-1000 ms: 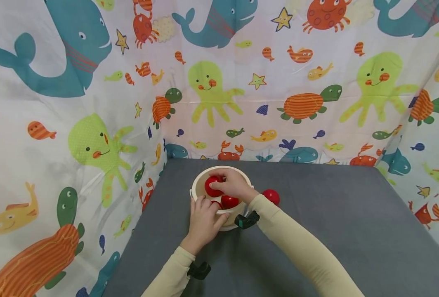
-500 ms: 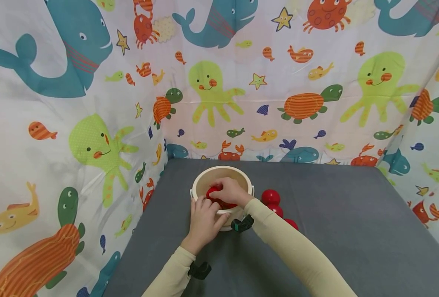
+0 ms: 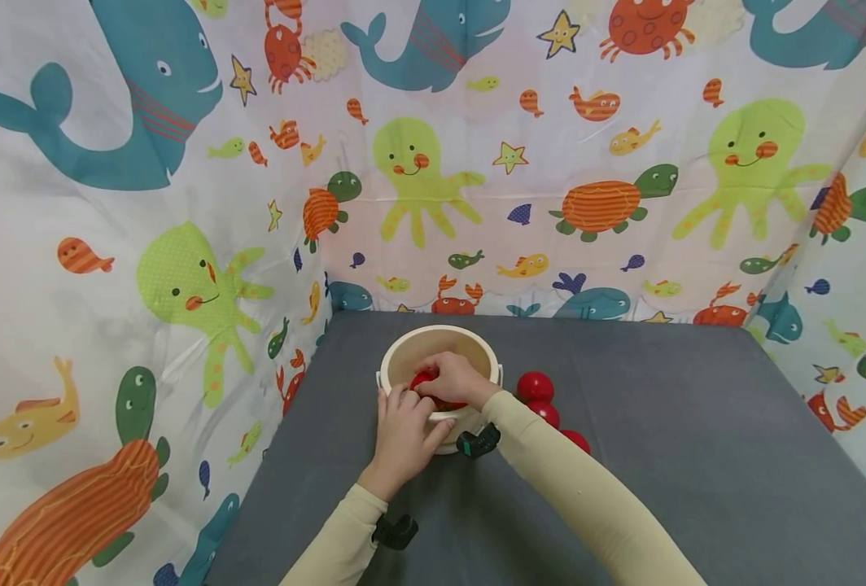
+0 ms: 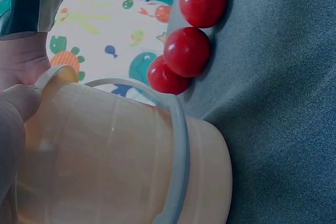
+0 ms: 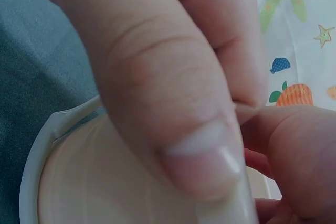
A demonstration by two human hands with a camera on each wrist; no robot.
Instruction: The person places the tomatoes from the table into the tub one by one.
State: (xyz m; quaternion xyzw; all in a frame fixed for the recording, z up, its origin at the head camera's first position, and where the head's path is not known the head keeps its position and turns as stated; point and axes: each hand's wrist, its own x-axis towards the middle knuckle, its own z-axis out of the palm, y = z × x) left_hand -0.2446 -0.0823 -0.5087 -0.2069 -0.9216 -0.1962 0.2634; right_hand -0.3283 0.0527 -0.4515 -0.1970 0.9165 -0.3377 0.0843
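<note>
A cream bucket [image 3: 396, 352] stands on the grey table. My left hand [image 3: 401, 439] grips its near rim, fingers over the edge and thumb outside. Its thumb [image 5: 194, 156] fills much of the right wrist view. Inside the bucket, my right hand [image 3: 453, 378] pinches a glossy red ball [image 3: 422, 380], partly hidden by the fingers. More red shows beneath that hand, mostly covered by both hands. To the bucket's right lie three red balls [image 4: 187, 52] in a row, one partly behind my right sleeve [image 3: 572, 472] in the head view.
The bucket's white handle [image 4: 181, 156] hangs down around its outside. Curtains [image 3: 477, 203] printed with sea animals rise at the back and both sides of the grey table [image 3: 667, 407]. Each wrist wears a black camera, such as the one [image 3: 478, 440] on the right.
My right hand has gone lower into the bucket with the ball, toward the near rim. As its forearm shifted, more of the balls on the table came into sight. The left hand stays put.
</note>
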